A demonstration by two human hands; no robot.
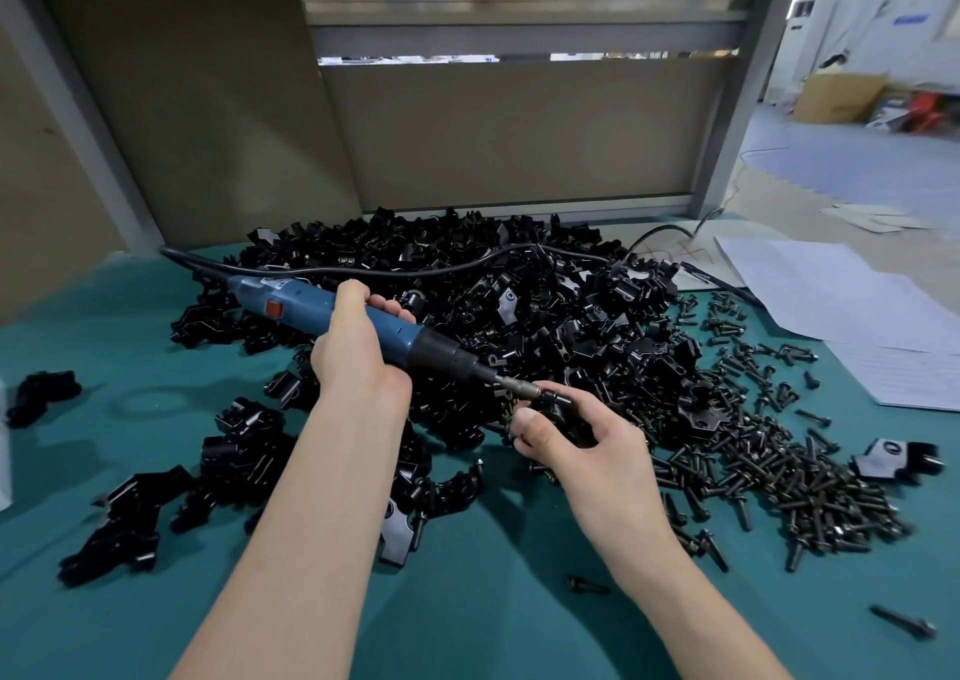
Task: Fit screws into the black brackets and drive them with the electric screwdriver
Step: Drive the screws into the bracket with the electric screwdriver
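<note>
Hundreds of black brackets (519,315) were heaped over the middle of the teal table (467,617), running up toward 12 o'clock. A big scatter of dark screws (779,471) lay off the heap at about 3 to 4 o'clock.

Both hands were busy. The left hand (353,352) was wrapped round the blue body of the electric screwdriver (306,307), which lay at a shallow slant with its nose pointing toward 4 o'clock. Its black cable (415,272) trailed back across the pile. The right hand (587,445) was pinching one bracket (558,399) between thumb and curled fingers at the front edge of the heap, and the driver's bit (511,382) was touching into it. The screw itself was hidden by the fingers, so I couldn't tell how far in it sat.

Stuff I'd worry about from there:

- Only fingers seemed to hold that bracket, with no jig. If the driver bit hard, I reckon the torque could twist the part out of the pinch.
- The thumb sat just beside the bit. With the tool slanted that low, a bit slightly off the screw's line could slip out and skid onto skin.
- The same misalignment could cross-thread the screw.
- The cable was draped over the heap, so a tug on the tool might drag brackets toward the 9 o'clock side.
- A stray screw (587,587) lay at 5 o'clock near the table's front, and it looked easy to knock off with a forearm.
</note>
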